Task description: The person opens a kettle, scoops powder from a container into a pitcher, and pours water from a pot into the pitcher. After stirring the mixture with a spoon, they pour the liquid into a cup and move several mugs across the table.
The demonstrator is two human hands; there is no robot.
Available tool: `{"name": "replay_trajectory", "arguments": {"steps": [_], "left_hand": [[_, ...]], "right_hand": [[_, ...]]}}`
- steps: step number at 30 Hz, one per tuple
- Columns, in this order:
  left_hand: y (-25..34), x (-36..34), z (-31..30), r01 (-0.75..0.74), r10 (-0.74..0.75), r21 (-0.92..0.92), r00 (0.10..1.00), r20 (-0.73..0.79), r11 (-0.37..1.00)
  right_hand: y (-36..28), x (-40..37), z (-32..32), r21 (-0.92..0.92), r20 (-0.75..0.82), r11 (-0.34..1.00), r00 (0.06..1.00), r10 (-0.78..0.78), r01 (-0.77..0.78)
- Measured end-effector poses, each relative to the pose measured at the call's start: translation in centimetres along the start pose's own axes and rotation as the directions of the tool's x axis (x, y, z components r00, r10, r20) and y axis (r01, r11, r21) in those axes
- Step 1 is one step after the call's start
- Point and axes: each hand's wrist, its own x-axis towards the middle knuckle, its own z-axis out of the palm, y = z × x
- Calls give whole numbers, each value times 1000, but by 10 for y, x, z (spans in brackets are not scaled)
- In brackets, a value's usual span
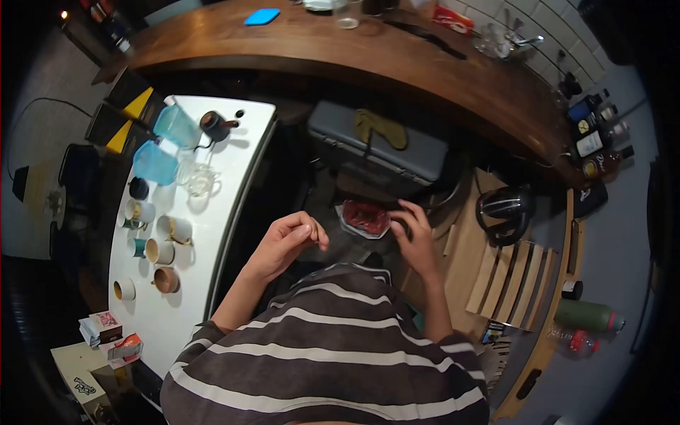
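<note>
My left hand [292, 239] is held up in front of the striped shirt, fingers curled in and thumb laid against them; what they hold, if anything, is hidden. To its right, my right hand [416, 239] has its fingers apart, with the fingertips at the right edge of a pale, angular tray [345, 225]. Dark red, glossy contents [366, 216] fill that tray, which appears low down between the hands. Behind it is a grey case [375, 159] with metal latches and an olive-green cloth item [381, 129] on its lid.
A white counter [230, 152] on the left carries several mugs [160, 250], blue containers [156, 161] and glassware. A wooden bar [304, 53] curves across the back. On the right stand a black kettle [504, 212], a slatted wooden rack [511, 283] and several bottles [589, 144].
</note>
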Motion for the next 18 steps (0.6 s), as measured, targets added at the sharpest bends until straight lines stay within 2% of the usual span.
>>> {"name": "replay_trajectory", "arguments": {"steps": [2,3,5,7,8,10,12,13,15,16,18], "left_hand": [[15,3,-20,4,8,192,998,-61,981],[-55,46,66,2,0,58,999,-48,998],[-65,63,77,45,-35,102,994,-99,994],[-69,71,89,36,-25,108,995,-101,993],[-77,76,89,51,-47,53,996,-73,997],[-83,88,95,71,-71,6,997,-39,997],[-86,99,106,91,-87,132,996,-34,987],[-87,104,110,96,-92,132,995,-32,987],[-86,113,117,87,-87,163,996,-4,983],[-86,116,120,90,-91,171,996,-5,981],[-81,130,124,107,-104,134,994,-29,985]], "right_hand": [[16,-11,-1,-21,-116,996,990,80,-83],[53,-48,-136,-155,-117,970,978,171,-189],[64,-54,-171,-82,-280,962,933,227,-259],[80,-64,-195,-178,-365,943,909,203,-282],[91,-69,-211,-175,-362,945,911,200,-277],[115,-79,-240,-47,-508,930,810,293,-366],[150,-91,-268,-40,-569,925,770,289,-378],[157,-94,-277,-40,-620,923,734,277,-383],[160,-97,-300,-265,-724,843,674,146,-468],[165,-98,-314,-293,-750,832,653,105,-471],[159,-93,-337,-244,-800,805,581,149,-541]]}}
